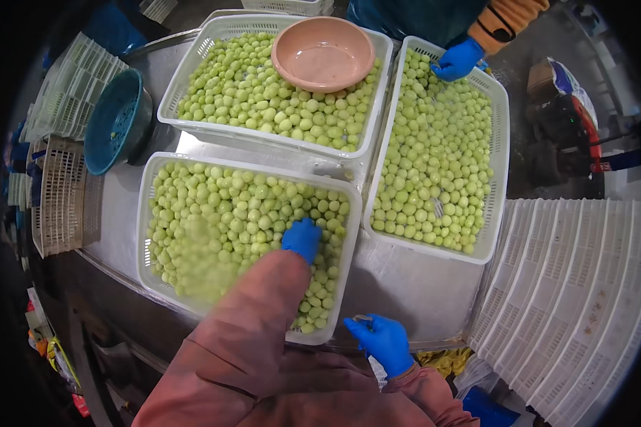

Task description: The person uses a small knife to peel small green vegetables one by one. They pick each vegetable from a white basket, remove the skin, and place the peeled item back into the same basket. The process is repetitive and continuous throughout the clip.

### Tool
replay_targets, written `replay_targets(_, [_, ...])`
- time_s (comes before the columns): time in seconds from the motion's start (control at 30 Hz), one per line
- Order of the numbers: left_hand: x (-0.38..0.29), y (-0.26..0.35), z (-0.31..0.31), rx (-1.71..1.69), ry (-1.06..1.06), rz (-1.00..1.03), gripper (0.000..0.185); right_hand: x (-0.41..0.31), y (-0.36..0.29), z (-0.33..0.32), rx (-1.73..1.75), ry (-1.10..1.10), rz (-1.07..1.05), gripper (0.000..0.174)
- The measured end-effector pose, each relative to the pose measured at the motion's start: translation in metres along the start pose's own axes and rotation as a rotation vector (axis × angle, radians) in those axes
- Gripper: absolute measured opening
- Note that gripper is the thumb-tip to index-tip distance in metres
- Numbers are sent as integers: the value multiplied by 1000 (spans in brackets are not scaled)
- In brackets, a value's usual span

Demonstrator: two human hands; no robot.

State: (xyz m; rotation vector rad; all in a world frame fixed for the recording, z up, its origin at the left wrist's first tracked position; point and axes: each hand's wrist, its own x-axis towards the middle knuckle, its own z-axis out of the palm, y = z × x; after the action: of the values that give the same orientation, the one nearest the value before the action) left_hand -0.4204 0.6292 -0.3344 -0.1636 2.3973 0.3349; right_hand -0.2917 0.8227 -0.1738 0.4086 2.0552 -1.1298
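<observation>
In front of me is a white plastic crate [356,213] filled with small round green fruits [213,205]. My left hand [302,240], in a blue glove, reaches down among the fruits at the crate's right side. Its fingertips are hidden, so whether it grips a fruit does not show. Outside the crate's lower right corner, my right hand [383,341], also gloved in blue, is curled at the table's near edge. Between its thumb and fingers is a small, shiny greyish object [362,318], too small to identify.
Two more fruit-filled crates stand behind [267,134] and at right [505,160]; a pink basin [323,56] sits on the rear one. A co-worker's gloved hand [458,58] touches the right crate. A teal basin [115,123] and stacked crates [571,299] flank the metal table [411,288].
</observation>
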Motion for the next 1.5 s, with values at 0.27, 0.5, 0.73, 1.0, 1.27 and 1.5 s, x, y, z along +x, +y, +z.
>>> replay_targets(0.27, [12, -41, 42, -293, 69, -57, 28, 0, -7, -8, 123, 8, 51, 46])
replay_targets(0.5, [0, -67, 31, -106, 232, 287, 46, 10, -3, -6, -9, -3, 21, 48])
replay_targets(0.73, [-4, -9, 2, 187, 6, 274, 26, -1, -1, -13, -45, 44, -36, 56])
replay_targets(1.0, [-24, -44, -18, -836, 117, 121, 24, -33, -59, -43, 66, -19, 8, 45])
replay_targets(1.27, [-201, -7, -144, -1801, -334, 503, 42, -64, -108, -66, 263, 57, -179, 43])
replay_targets(1.5, [-260, -6, -180, -1532, -233, 620, 40, -89, -141, -61, 145, 86, -441, 36])
